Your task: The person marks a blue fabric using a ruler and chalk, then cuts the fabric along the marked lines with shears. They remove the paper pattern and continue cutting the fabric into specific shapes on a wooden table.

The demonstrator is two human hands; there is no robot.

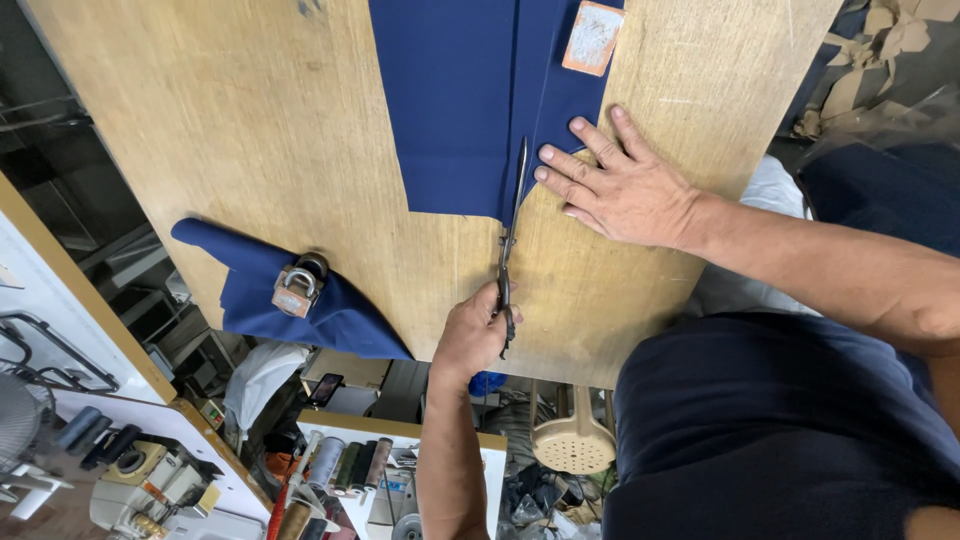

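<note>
A navy blue cloth [450, 100] lies flat on a wooden board table [250, 120]. Long metal scissors [513, 215] run up along the cloth's cut edge, blades in the fabric. My left hand [470, 340] comes up from below the table edge and grips the scissor handles. My right hand [625, 190] rests palm down with fingers spread, its fingertips pressing on the cloth just right of the blades.
An orange-rimmed white block [593, 38] sits on the cloth's far right. A padlock [297, 287] weighs down a second blue cloth piece [240, 290] hanging over the table's near-left edge. Thread spools [345, 462], a phone [325, 388] and a beige perforated scoop [573, 447] lie below.
</note>
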